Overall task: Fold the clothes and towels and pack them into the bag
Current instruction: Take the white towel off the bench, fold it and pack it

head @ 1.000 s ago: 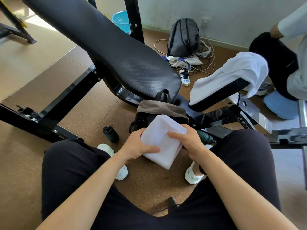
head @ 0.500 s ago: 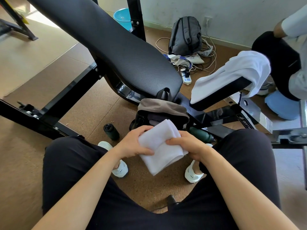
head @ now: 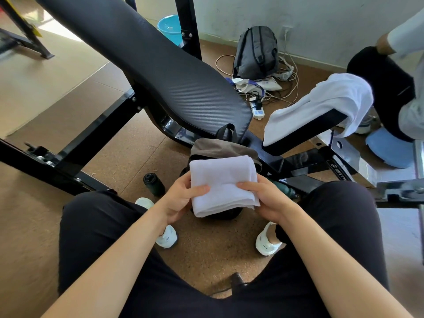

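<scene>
Towel: folded white towel [head: 223, 184] held flat just above the bag [head: 220, 149], on the near side of its brown top; long axis runs hand to hand.
Left hand: left hand [head: 181, 198] grips the towel's left edge, thumb on top.
Right hand: right hand [head: 266, 198] grips the right edge likewise; both equally near the bag.
Next: likely forward and down into the bag.

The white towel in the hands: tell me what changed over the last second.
The folded towel turned from cornerwise to square-on and moved slightly forward, so it now overlaps the top of the bag. The left hand and right hand kept gripping its sides, thumbs on top; nothing was released. The bag, the draped towel on the bench pad and the dark bottle stayed put.
</scene>
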Demonstrator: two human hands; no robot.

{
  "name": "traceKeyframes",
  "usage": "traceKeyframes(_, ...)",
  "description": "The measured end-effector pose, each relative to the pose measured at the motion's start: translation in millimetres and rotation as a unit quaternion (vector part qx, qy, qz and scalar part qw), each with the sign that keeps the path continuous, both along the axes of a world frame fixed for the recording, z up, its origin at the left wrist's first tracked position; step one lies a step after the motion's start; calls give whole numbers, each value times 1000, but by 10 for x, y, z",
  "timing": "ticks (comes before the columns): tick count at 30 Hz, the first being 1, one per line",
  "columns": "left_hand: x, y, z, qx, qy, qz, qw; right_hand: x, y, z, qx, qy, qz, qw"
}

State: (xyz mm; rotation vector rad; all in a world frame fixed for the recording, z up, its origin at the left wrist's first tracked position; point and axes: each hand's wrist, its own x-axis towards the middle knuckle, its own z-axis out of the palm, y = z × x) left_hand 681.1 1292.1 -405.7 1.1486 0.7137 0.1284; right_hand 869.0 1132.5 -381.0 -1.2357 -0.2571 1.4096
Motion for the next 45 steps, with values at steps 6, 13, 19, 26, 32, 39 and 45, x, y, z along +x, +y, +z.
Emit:
traceKeyframes(6,-54,70,62,-72,-68,-10,995,34,-24,49,81,34,14,996)
traceKeyframes(13,-87,91,173,-96,-119,-21,988,81,-41,75,114,68,28,991)
traceKeyframes(19,-67,93,142,-29,-88,-27,995,110,-30,51,86,57,44,994)
traceKeyframes(26,-60,65,55,93,-48,-44,994,2,-8,-57,33,-106,58,992)
traceKeyframes(32,-60,52,57,90,-26,-55,994,39,-10,-90,37,-156,76,984)
traceKeyframes(39,-5,28,28,111,3,-73,991,55,-36,-124,58,-226,91,968)
traceKeyframes(45,50,-10,87,116,45,-182,975,58,-60,-161,62,-294,139,944)
